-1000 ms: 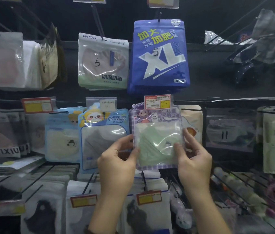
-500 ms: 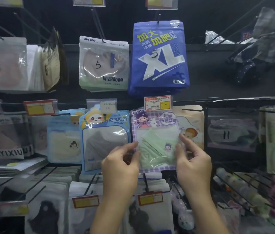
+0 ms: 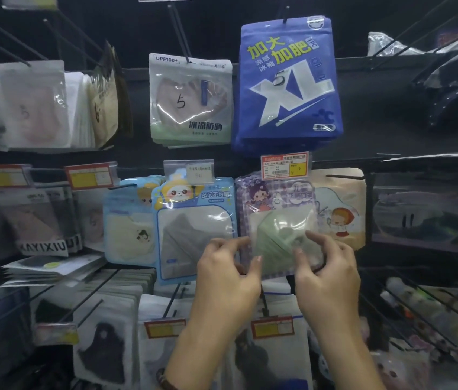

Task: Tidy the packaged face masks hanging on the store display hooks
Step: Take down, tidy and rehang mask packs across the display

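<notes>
Both hands pinch the lower edge of the purple-checked plastic packet with a pale green mask inside (image 3: 278, 229): the left hand (image 3: 229, 274) grasps its bottom-left corner, the right hand (image 3: 327, 273) its bottom-right, fingers curled partly closed. The packet hangs just below the red-and-yellow price tag (image 3: 284, 166), beside the light blue cartoon-animal packet (image 3: 194, 226). The step looks like squaring it on its hook; next probably calls for levelling it, then letting go.
</notes>
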